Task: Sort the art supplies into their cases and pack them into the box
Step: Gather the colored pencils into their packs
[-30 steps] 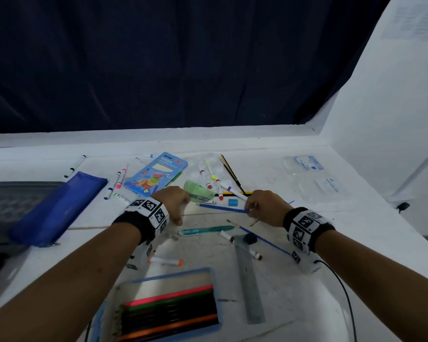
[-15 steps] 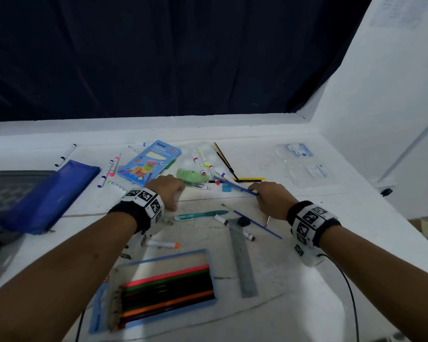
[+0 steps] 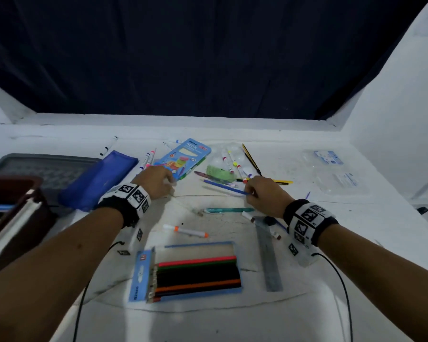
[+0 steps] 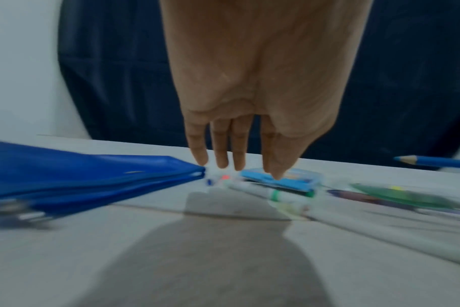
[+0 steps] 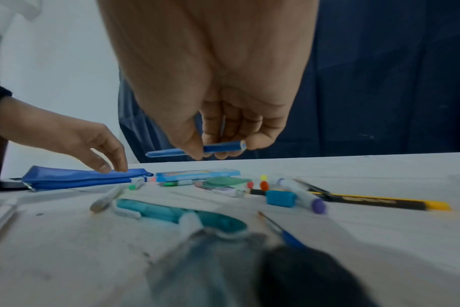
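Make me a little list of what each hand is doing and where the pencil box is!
right hand: pinches a blue coloured pencil above the table
left hand: fingers straight, reaching down near the blue pencil pouch and the neon marker box, holding nothing
pencil case: open, near the person, coloured pencils inside
loose nearby: orange-capped marker, teal pen, metal ruler

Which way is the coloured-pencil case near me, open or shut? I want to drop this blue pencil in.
Open. In the head view the pencil case shows its pencils, its flap folded out to the left.
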